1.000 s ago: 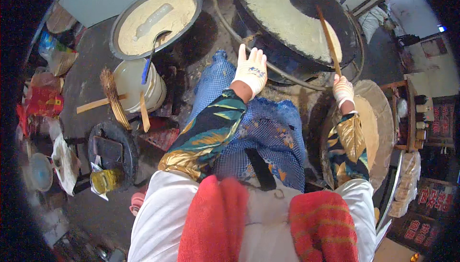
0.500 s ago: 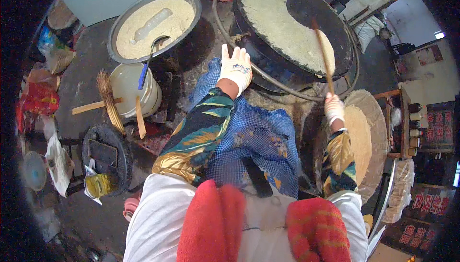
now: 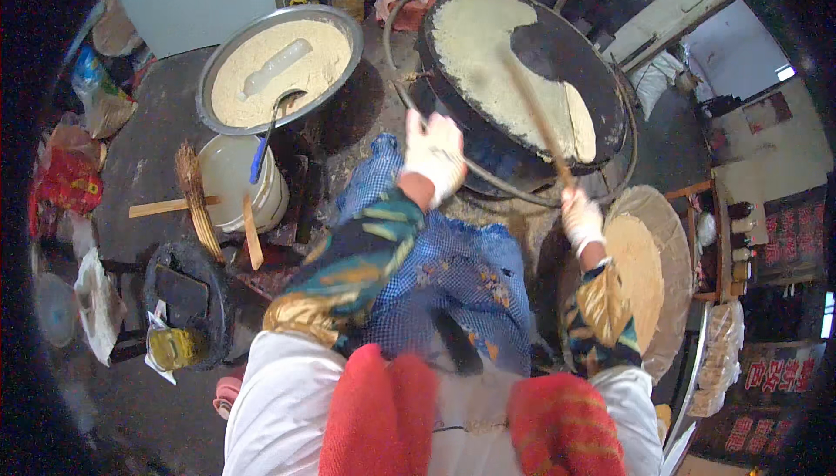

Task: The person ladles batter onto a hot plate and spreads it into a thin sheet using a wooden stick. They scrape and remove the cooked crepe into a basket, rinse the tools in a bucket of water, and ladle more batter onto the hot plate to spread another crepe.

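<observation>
A round dark griddle (image 3: 557,36) stands at the far right, partly coated with a crescent of pale batter (image 3: 475,36). My right hand (image 3: 582,217), in a white glove, is closed on a thin wooden stick (image 3: 544,123). Its blurred far end reaches over the batter; whether it touches is unclear. Around the griddle runs a metal hoop (image 3: 505,187). At its near left side is my white-gloved left hand (image 3: 435,155), fingers stretched out and slightly smeared, by or on the hoop.
Left of the griddle stands a metal basin (image 3: 355,49) of pale batter, with a clear bottle and a ladle in it. Nearer are a white bucket (image 3: 277,189), a straw brush (image 3: 193,189) and a black round lid (image 3: 187,258). A shallow lined basket (image 3: 675,276) holds round flat sheets at right.
My right hand and the stick have swung left over the batter. My left hand has shifted slightly along the hoop side. The whole view has tipped a little, so the griddle sits lower.
</observation>
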A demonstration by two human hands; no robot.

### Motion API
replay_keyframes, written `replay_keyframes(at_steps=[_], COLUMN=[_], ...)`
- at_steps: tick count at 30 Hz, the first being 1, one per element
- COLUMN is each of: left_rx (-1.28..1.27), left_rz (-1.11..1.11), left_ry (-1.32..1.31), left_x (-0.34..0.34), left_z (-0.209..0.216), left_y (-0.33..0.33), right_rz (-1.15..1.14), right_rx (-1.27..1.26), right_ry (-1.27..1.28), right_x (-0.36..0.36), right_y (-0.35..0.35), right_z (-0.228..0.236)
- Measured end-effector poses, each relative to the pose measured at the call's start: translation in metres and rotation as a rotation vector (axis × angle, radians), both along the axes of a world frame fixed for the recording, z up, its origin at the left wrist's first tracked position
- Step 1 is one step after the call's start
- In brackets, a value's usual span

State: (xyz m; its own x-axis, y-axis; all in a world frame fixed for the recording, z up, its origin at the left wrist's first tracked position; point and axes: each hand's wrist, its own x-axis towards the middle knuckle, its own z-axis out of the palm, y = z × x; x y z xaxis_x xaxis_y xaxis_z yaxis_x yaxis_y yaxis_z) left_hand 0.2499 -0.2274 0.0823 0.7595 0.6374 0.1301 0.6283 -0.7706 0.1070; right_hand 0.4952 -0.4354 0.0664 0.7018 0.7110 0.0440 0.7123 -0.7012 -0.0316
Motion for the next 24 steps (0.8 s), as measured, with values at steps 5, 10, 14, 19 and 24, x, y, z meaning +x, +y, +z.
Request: replay_keyframes(at_steps=[5, 10, 14, 19, 24], left_rx=[0.219, 0.212, 0.197, 0.165, 0.171], left_rz=[-0.159, -0.162, -0.156, -0.105, -0.044], left_ry=[-0.062, 0.015, 0.048, 0.01, -0.017], left_x=[0.018, -0.002, 0.006, -0.01, -0.003], left_z=[-0.033, -0.044, -0.032, -0.033, -0.031], left_y=[-0.068, -0.044, -0.038, -0.022, -0.009], right_rz=[-0.151, 0.019, -0.191, -0.062, -0.146], right_rx=[0.055, -0.049, 0.04, 0.015, 0.049], right_ry=[-0.099, -0.07, -0.071, -0.087, -0.166], right_x=[0.057, -0.002, 0.05, 0.018, 0.056], right_y=[-0.016, 0.009, -0.011, 0.009, -0.008], right_z=[0.002, 0.011, -0.01, 0.007, -0.004])
